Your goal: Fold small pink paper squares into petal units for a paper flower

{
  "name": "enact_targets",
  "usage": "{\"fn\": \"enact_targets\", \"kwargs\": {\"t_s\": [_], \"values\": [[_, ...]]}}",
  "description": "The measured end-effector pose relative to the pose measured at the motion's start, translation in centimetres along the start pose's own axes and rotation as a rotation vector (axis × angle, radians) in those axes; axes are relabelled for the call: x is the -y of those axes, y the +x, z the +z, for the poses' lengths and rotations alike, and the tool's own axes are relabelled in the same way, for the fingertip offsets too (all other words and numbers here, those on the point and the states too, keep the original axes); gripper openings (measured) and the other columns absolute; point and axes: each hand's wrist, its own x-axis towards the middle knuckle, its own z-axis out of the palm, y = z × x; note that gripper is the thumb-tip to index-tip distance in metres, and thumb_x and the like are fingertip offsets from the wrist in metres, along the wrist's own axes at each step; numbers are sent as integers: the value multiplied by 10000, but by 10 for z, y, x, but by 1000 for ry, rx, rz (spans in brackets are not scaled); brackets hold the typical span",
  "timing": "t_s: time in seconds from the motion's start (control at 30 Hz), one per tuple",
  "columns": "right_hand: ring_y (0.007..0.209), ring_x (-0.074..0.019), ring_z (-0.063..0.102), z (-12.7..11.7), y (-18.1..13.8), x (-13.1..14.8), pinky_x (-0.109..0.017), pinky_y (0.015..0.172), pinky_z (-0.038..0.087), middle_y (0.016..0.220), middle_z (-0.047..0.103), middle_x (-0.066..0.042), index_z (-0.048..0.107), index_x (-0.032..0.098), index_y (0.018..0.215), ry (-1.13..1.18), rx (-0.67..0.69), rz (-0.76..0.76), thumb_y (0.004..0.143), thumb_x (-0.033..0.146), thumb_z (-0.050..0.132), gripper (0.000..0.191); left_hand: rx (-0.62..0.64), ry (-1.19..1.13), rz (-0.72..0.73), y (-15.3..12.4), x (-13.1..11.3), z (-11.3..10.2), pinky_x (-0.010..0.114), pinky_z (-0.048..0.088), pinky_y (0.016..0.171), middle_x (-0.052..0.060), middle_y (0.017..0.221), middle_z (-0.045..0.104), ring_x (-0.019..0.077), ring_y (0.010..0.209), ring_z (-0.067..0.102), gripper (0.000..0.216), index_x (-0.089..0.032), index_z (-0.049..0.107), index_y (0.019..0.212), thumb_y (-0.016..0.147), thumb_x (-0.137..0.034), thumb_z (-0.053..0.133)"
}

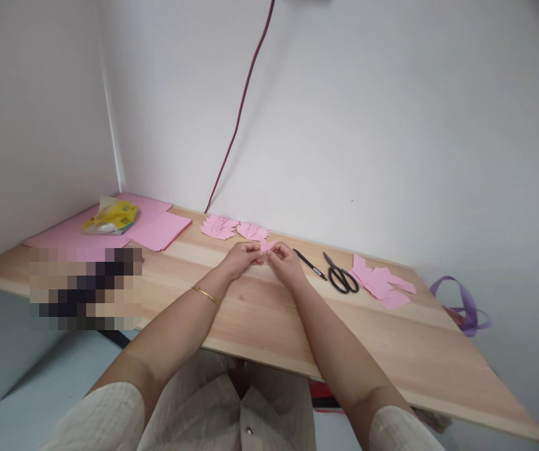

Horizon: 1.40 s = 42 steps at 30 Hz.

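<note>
Between my two hands, over the middle of the table, is a small piece of pink paper (266,245). My left hand (245,257) pinches its left side, and my right hand (284,260) pinches the right side. The fingertips of both hands nearly meet at the paper's lower edge. Just behind them lie two pink paper cutouts with jagged edges, one farther left (219,227) and one nearer (252,232). A black pen (309,264) rests close to the right hand, and black-handled scissors (340,274) lie beyond it with the blades pointing away.
Pink paper scraps (382,285) lie right of the scissors. At the left are large pink sheets (163,230) and a yellow plastic packet (114,216). A blurred-out patch (86,288) covers the left front edge. A purple ribbon (469,307) hangs past the right edge; a dark red cord (244,100) runs down the wall.
</note>
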Motion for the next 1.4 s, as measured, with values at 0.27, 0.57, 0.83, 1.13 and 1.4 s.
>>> {"fn": "enact_targets", "kwargs": {"t_s": [0.27,0.57,0.83,1.13,1.4], "values": [[549,-101,434,-1,0,-1,-227,530,340,651,542,16,545,180,755,-108,21,17,748,418,556,238,-10,-79,-51,-1,-1,3,274,477,665,-14,565,577,83,540,548,258,-125,547,665,572,-248,753],[557,-105,433,0,-1,1,-234,560,363,645,537,17,532,181,737,-175,14,-2,763,413,526,233,44,-89,-61,0,2,-1,310,497,713,25,626,606,108,603,588,244,-107,565,691,639,-285,723],[598,-119,452,1,0,-2,-237,589,364,645,524,18,516,187,735,-187,88,-24,804,400,473,229,-32,-21,20,1,2,0,225,416,595,-24,532,542,78,531,513,210,-123,555,631,618,-254,718],[595,-127,462,1,-2,-4,-236,579,348,662,544,12,556,193,773,-317,129,-81,823,389,456,225,-55,-26,-12,3,5,0,241,411,585,-11,554,557,88,529,506,221,-117,579,686,614,-285,703],[595,-130,483,1,-3,-6,-237,585,359,666,561,3,590,191,789,-303,168,-103,846,405,438,268,-83,15,6,4,5,-3,227,381,577,-19,551,567,89,532,501,216,-122,577,648,624,-300,696]]}}
